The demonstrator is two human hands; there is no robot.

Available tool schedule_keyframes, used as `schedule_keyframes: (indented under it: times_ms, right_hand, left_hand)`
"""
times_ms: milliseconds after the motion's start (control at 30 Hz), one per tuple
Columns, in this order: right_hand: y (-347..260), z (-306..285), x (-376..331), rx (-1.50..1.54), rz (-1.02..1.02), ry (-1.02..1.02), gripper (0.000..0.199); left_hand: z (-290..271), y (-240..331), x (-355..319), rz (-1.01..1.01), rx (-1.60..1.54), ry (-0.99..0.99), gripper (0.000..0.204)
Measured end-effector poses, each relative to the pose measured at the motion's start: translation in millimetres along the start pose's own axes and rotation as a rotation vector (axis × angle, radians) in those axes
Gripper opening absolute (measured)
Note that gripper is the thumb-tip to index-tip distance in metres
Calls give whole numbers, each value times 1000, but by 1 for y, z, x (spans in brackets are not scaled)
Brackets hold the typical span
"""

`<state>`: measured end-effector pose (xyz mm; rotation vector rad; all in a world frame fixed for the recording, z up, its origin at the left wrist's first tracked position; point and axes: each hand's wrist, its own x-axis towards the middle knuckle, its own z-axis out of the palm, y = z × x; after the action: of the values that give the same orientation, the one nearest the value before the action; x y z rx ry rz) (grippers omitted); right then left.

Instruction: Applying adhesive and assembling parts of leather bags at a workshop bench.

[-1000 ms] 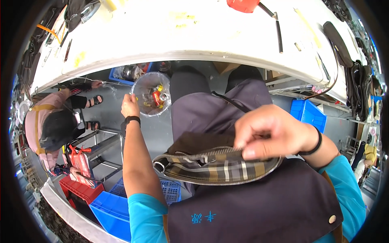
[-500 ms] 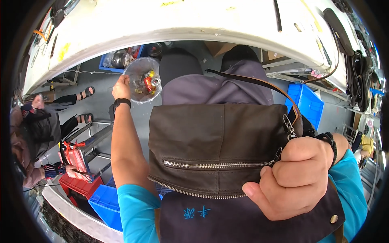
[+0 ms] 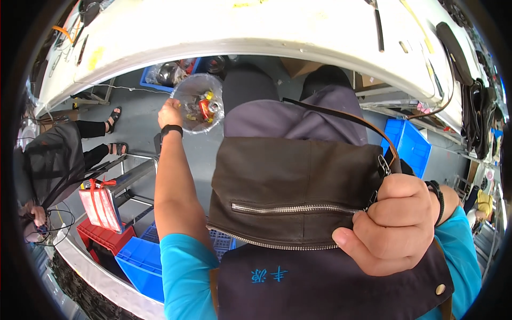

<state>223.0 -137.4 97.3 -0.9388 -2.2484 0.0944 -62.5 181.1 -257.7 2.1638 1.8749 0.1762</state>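
Note:
A dark brown leather bag [image 3: 266, 170] with a silver zip across its front lies over my lap. My right hand [image 3: 397, 224] is closed in a fist round the bag's right end, next to the zip pulls, with its thumb toward the zip. From that end a thin dark strap [image 3: 341, 111] runs up across my legs. My left hand [image 3: 170, 113] is stretched out, fingers curled in, at the left rim of a clear round waste bin [image 3: 184, 88]. Whether it grips the rim or a small thing is hidden. Wrappers and a red packet [image 3: 204, 109] lie in the bin.
A white worktable [image 3: 213, 26] spans the far side, with tools on its right. Blue crates [image 3: 408, 144] stand at right and lower left, beside a red crate [image 3: 104, 234]. Another person [image 3: 53, 154] is at the left, near a metal frame [image 3: 133, 165].
My view has shifted slightly, so most things sit further right. My right hand keeps hold of the bag, and my left hand stays by the bin. The person at the left has changed posture.

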Motion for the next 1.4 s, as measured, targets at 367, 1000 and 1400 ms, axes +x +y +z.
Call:
schedule_keyframes:
  times_ms: [367,1000,1400]
  right_hand:
    - [8,9,8,31,28,50,12]
    - [8,2,8,116,153,59,9]
    - [14,2,4,151,168,33,12]
  left_hand:
    - [24,-21,3,-75,-274,-88,21]
    - [36,-15,-13,-126,84,163,21]
    - [36,-23,0,-72,-192,-134,32]
